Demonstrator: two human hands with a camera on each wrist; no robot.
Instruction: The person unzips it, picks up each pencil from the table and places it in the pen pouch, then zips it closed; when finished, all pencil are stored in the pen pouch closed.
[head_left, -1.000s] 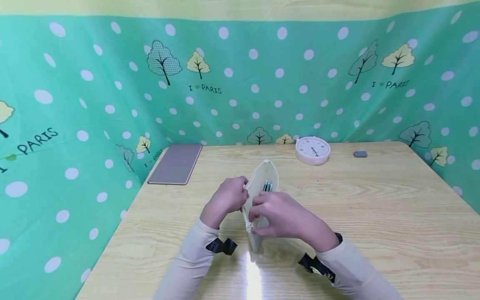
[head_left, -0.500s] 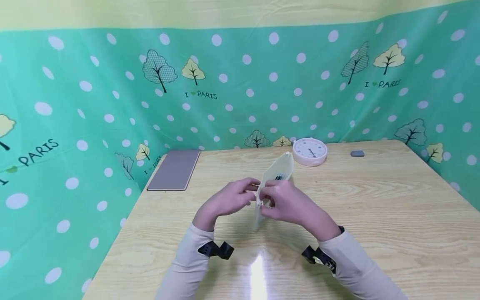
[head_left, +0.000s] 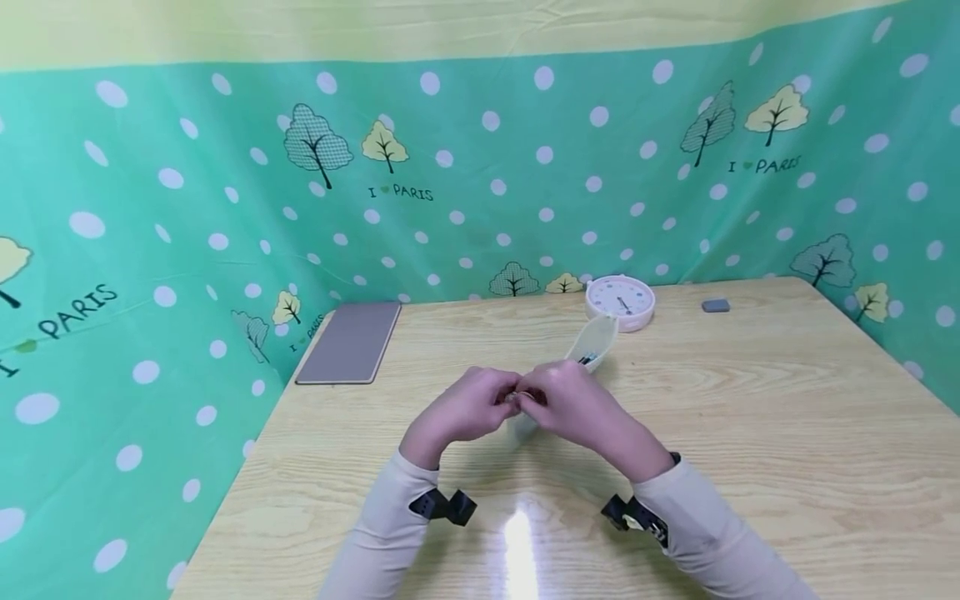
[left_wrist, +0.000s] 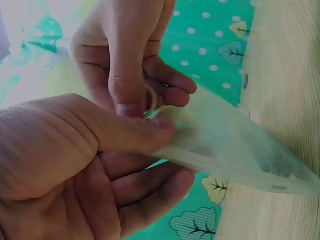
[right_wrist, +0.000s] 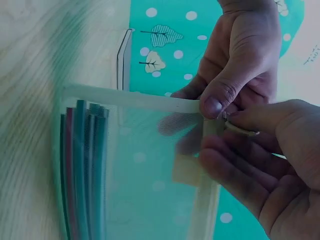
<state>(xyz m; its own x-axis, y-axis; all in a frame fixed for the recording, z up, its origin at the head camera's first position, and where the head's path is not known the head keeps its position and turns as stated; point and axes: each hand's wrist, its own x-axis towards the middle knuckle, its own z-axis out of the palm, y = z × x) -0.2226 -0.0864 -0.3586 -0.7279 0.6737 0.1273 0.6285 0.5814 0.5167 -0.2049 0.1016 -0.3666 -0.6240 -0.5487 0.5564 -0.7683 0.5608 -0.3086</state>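
A pale translucent mesh pouch [head_left: 597, 335] stands tilted over the table, its far end toward the clock. Several slim pens [right_wrist: 82, 165] show through the mesh in the right wrist view. My left hand [head_left: 467, 406] pinches the pouch's near top corner, thumb on one side and fingers on the other. Against it, my right hand [head_left: 573, 407] pinches at the same corner, by a small ring-shaped zipper pull [right_wrist: 242, 131]. Fingers of both hands partly hide that corner in the head view.
A grey notebook [head_left: 351, 342] lies at the table's back left. Behind the pouch stands a round white clock [head_left: 621, 301], with a small grey eraser-like block [head_left: 716, 306] to its right. A green patterned curtain [head_left: 480, 192] closes off the back and sides.
The pouch has swung its far end rightward, toward the clock. My left hand let go of its side, opened, then came to the near corner beside my right hand.
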